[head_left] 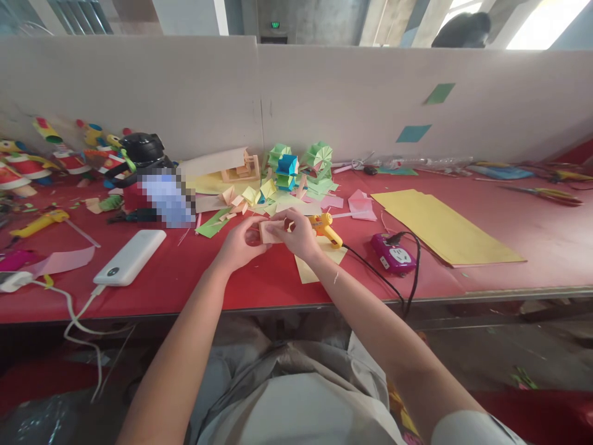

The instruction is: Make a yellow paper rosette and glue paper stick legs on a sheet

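Observation:
Both of my hands meet over the red table (532,247), just above its middle. My left hand (239,244) and my right hand (299,233) pinch a small folded piece of peach paper (269,232) between their fingertips. A yellow glue gun (325,228) lies right behind my right hand, its black cord running to a purple power strip (393,253). A pale yellow paper scrap (309,267) lies under my right wrist.
Folded paper shapes in green, blue and yellow (287,170) pile up at the back. Large yellow sheets (440,225) lie to the right, a white power bank (130,256) to the left, a black jug (141,151) and colourful paper figures (28,164) at far left. A white partition (324,99) backs the table.

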`<state>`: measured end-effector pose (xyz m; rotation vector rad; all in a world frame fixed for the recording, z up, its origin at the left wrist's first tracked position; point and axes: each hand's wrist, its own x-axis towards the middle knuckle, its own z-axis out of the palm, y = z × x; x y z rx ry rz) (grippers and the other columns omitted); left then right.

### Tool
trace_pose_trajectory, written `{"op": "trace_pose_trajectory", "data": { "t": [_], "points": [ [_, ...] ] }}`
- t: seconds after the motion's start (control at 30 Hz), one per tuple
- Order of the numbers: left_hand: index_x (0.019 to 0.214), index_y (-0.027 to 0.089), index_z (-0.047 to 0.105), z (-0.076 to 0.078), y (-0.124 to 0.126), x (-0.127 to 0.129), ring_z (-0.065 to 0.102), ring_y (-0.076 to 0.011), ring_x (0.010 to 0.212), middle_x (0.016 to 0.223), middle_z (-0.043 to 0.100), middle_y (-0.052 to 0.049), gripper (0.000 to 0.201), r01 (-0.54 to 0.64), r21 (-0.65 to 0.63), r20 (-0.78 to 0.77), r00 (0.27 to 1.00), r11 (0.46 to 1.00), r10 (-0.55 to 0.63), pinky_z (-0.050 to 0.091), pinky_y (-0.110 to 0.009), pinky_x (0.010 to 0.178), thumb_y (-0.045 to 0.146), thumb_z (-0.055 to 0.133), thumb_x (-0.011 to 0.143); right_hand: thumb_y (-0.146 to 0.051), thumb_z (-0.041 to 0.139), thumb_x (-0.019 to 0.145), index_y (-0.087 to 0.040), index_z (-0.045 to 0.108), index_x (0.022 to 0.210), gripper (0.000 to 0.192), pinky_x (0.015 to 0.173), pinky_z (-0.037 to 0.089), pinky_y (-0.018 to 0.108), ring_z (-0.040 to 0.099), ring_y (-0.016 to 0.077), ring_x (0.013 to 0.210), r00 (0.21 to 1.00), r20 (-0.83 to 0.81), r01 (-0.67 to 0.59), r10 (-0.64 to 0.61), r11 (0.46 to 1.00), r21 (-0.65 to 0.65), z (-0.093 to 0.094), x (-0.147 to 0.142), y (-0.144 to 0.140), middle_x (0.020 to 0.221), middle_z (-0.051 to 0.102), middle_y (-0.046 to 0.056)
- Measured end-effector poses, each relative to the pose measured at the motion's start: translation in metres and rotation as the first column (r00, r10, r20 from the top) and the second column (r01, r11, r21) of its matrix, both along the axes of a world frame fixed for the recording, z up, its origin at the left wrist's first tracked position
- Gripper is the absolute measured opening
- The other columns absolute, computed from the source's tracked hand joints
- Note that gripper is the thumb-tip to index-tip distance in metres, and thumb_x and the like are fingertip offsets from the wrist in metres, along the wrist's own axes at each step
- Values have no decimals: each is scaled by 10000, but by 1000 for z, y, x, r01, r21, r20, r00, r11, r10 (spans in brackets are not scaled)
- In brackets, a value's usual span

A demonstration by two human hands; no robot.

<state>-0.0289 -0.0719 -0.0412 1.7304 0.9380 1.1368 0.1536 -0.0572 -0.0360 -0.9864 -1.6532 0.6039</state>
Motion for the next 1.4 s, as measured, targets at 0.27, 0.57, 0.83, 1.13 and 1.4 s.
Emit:
{"op": "trace_pose_trajectory", "data": {
  "t": [0.27,0.57,0.83,1.13,1.4],
  "points": [
    [1272,227,561,-2,0,0,702,-270,1066,1250,658,-127,639,-16,8,4,1000,1000,15,599,-385,868,252,837,697,-474,703,833,-203,708,920,285,741,454,321,522,158,771,998,66,16,-19,999,49,2,-1,-5,935,584,45],
    [1317,218,537,4,-5,0,686,-275,1086,1254,637,-133,637,-11,-3,29,1000,1000,11,602,-398,879,330,810,752,-377,689,866,-221,692,948,176,871,494,369,596,215,966,995,91,33,-48,987,158,-2,-2,-6,1031,581,80],
    [1294,186,517,-6,7,-5,695,-210,964,1051,692,-88,537,-80,158,-34,996,984,87,571,-349,859,170,688,785,-234,646,884,-215,677,1125,244,954,465,404,589,243,1065,973,218,-110,71,980,168,-1,-5,-8,1093,661,91],
    [1192,186,560,-4,5,-5,697,-202,912,1015,709,-80,433,-108,173,-70,990,979,121,565,-338,834,180,683,777,-390,697,851,-207,665,979,226,842,471,360,620,222,924,978,119,-179,174,983,32,5,-5,-11,963,682,65],
    [1054,191,648,0,3,-4,689,-223,975,1048,716,-81,310,-100,151,-78,991,984,112,551,-384,917,302,750,784,-443,656,857,-195,615,856,251,729,445,311,572,168,758,984,-12,-177,177,984,-16,2,-5,-7,814,648,25]
  ]
}}
